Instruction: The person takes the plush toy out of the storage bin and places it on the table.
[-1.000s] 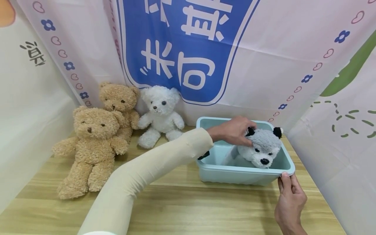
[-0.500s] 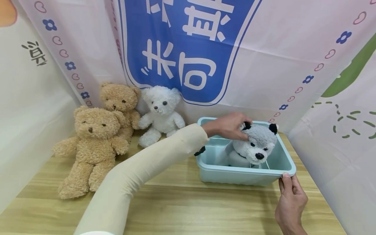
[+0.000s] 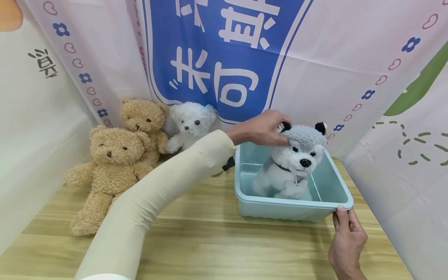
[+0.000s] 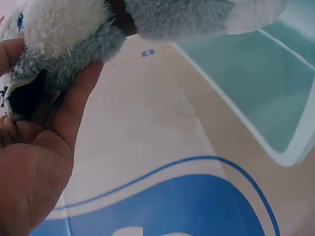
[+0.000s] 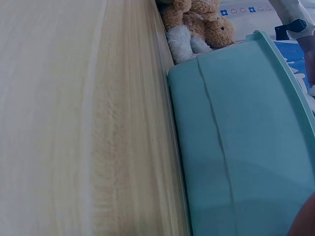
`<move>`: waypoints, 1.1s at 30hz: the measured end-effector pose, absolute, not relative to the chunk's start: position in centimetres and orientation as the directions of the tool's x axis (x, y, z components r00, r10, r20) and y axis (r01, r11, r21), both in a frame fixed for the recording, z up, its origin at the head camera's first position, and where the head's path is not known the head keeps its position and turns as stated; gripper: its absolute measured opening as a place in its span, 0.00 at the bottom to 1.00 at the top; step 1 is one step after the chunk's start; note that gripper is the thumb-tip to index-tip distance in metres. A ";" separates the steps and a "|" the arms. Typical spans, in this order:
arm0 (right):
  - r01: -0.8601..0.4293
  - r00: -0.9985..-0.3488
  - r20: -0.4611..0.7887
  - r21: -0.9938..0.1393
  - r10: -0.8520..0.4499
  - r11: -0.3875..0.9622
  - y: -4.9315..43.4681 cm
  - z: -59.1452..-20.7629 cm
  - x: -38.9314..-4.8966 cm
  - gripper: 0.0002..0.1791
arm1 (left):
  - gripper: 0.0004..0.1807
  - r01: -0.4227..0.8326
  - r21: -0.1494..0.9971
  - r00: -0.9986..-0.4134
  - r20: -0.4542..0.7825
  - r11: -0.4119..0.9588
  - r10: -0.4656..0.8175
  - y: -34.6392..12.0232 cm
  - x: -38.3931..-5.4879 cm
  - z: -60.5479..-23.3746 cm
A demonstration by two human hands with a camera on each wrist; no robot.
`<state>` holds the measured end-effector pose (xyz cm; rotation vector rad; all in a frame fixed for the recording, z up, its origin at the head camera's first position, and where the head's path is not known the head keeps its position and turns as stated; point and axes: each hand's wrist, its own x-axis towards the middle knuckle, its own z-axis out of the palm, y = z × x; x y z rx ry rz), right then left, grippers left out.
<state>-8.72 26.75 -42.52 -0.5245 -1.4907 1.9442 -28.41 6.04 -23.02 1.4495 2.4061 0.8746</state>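
A grey-and-white plush husky dog [image 3: 295, 163] with black-lined ears is half raised inside a light teal plastic bin [image 3: 280, 208]. My left hand [image 3: 264, 126] grips its head by the ear from the left; the left wrist view shows thumb and fingers [image 4: 81, 98] around the grey fur and ear. The dog's lower body stays below the bin's rim. At the bin's front right corner my right hand [image 3: 348, 239] pinches the rim, thumb on top and fingers beneath. Only a sliver of that hand shows in the right wrist view.
Two tan teddy bears [image 3: 115, 167] and a white teddy bear [image 3: 192, 120] sit at the left and back of the wooden table [image 3: 210, 241]. My sleeved left arm [image 3: 157, 202] crosses in front of them. A printed cloth [image 3: 315, 58] hangs behind.
My left hand has lifted the plush dog upward and slightly left, so its chest and front paws now show. My right hand has stayed on the bin's corner.
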 end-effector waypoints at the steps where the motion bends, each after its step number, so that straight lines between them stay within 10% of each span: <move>1: -0.236 -0.726 0.061 -0.958 0.685 -0.165 26.8 -42.5 -8.7 0.31 | 0.12 0.735 0.584 -0.507 0.135 0.345 0.851 5.7 -28.5 -22.8; 33: -0.251 -0.727 0.053 -0.949 0.684 -0.193 26.8 -42.5 -8.9 0.31 | 0.13 0.590 0.637 -0.745 0.193 0.496 0.639 -8.9 -28.2 -13.5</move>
